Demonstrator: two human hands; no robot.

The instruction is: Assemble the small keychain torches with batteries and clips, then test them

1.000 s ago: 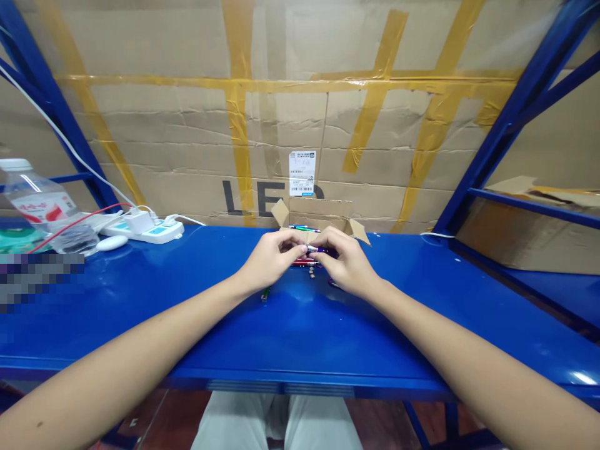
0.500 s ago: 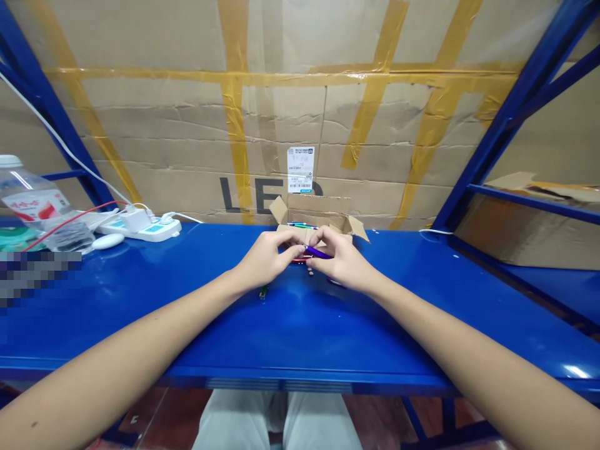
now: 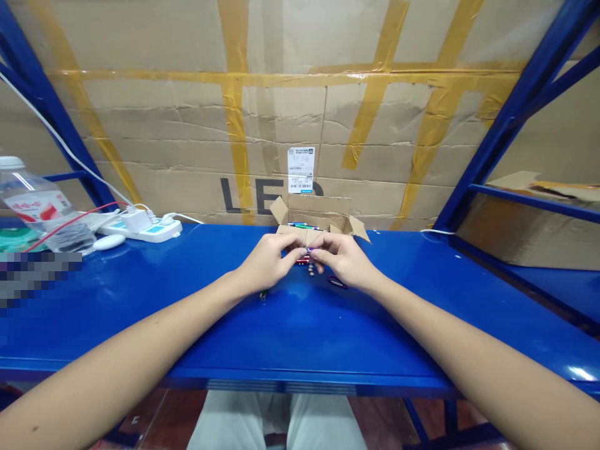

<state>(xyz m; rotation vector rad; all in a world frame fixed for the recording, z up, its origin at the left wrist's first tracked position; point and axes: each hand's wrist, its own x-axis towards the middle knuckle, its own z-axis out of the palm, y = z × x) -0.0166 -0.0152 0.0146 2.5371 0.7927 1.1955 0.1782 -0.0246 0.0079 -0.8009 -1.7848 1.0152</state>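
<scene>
Both sets of fingertips meet over the table, in front of a small cardboard box (image 3: 315,203). My right hand (image 3: 347,261) is closed on a slim purple metal tube (image 3: 310,250), now mostly hidden by the fingers. My left hand (image 3: 268,261) pinches the silvery end of the same tube. Just below the fingers are a red tube (image 3: 302,261) and several small silvery round pieces (image 3: 310,270). A dark purple carabiner-like loop (image 3: 337,282) lies by my right hand. Something small and dark green (image 3: 263,294) lies below my left wrist. Blue and green tubes (image 3: 304,225) lie in the box.
To the left stand a plastic bottle (image 3: 44,209) and a white power strip (image 3: 152,231) with cables. A large taped carton (image 3: 187,144) forms the back. Blue metal posts (image 3: 501,125) flank the blue table (image 3: 290,344), with another carton (image 3: 529,231) at right.
My right hand's fingers have closed further over the purple tube, turning it so less shows. The dark purple loop beside that hand has come more into sight. My left hand stays nearly in place.
</scene>
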